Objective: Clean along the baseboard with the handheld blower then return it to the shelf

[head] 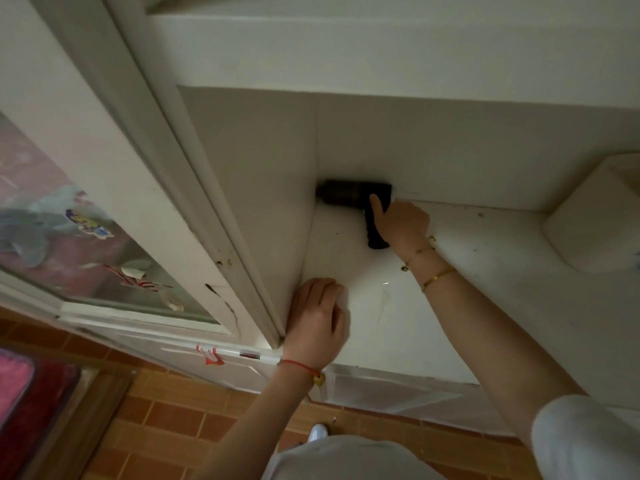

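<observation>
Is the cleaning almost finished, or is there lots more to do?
Nearly finished. The blower already lies on the white shelf, tucked into the back corner. The right hand holds its handle, thumb along it, while the left hand rests on the shelf's front edge. What's left is letting go. Whether the baseboard got clean can't be seen here.

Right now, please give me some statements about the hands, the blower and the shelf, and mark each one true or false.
1. The right hand holds the black blower by its handle. True.
2. The blower lies at the front edge of the white shelf. False: it is in the back left corner.
3. The left hand rests on the shelf's front left corner. True.
4. The left wrist wears gold bracelets. False: it wears a red string; the right wears gold.
</observation>
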Available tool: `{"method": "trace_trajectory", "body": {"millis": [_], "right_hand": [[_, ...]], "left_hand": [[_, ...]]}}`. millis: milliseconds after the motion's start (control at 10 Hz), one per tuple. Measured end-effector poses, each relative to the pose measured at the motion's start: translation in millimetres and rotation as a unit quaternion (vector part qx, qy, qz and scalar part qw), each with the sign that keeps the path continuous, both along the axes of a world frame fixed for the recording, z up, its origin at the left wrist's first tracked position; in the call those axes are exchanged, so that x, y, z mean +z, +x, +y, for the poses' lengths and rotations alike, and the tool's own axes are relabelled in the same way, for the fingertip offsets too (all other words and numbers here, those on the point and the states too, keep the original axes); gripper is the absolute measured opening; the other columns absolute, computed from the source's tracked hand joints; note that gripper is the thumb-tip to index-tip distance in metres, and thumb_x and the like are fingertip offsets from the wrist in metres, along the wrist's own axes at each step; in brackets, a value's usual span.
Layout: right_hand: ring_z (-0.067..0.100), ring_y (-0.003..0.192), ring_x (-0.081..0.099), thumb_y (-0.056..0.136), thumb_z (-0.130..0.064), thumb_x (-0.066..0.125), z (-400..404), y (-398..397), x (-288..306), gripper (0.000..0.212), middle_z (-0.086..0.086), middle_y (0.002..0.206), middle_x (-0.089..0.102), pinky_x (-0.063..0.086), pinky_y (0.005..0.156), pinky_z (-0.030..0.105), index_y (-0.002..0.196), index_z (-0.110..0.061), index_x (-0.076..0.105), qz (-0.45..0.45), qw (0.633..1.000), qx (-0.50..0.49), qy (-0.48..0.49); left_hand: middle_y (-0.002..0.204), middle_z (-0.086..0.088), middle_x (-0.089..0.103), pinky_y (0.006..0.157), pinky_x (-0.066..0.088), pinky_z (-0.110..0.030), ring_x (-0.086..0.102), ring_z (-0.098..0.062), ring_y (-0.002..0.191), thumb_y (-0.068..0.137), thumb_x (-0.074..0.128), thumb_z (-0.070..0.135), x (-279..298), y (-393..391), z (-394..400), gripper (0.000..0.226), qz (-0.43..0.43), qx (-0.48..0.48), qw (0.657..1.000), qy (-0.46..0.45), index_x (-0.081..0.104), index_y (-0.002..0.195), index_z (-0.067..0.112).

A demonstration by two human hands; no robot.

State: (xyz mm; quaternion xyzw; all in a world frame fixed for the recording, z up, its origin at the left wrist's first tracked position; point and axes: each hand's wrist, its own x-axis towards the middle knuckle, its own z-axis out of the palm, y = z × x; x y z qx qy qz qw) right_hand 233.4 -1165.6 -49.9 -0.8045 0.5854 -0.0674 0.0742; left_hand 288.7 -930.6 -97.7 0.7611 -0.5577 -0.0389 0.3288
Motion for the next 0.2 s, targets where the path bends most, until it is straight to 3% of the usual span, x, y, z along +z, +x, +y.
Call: {"method": "trace_trajectory", "body": {"millis": [100, 200], "right_hand": [[0.019, 0.057, 0.048, 0.102, -0.059, 0.025, 6.1, -17.9, -4.9, 0.070, 0.002, 0.060, 0.050, 0.028, 0.051, 0.028, 0.061, -0.009, 0.053, -0.045, 0.999, -0.015, -0.017], [0.028, 0.077, 0.059, 0.100, -0.053, 0.041, 15.2, -45.6, -18.1, 0.054, 0.009, 0.076, 0.060, 0.036, 0.062, 0.032, 0.080, -0.006, 0.059, -0.188, 0.982, 0.018, -0.030]], "left_hand": [[0.114, -0.009, 0.063, 0.098, 0.045, -0.036, 0.054, -0.028, 0.108, 0.080, 0.055, 0.010, -3.7, 0.8, -0.3, 0.032, -0.013, -0.008, 1.000, -0.017, 0.066, 0.110, 0.007], [0.115, -0.009, 0.062, 0.098, 0.045, -0.037, 0.054, -0.028, 0.108, 0.081, 0.054, 0.012, -3.2, 0.3, -0.1, 0.032, -0.003, -0.003, 1.000, -0.008, 0.065, 0.112, 0.008]]}}
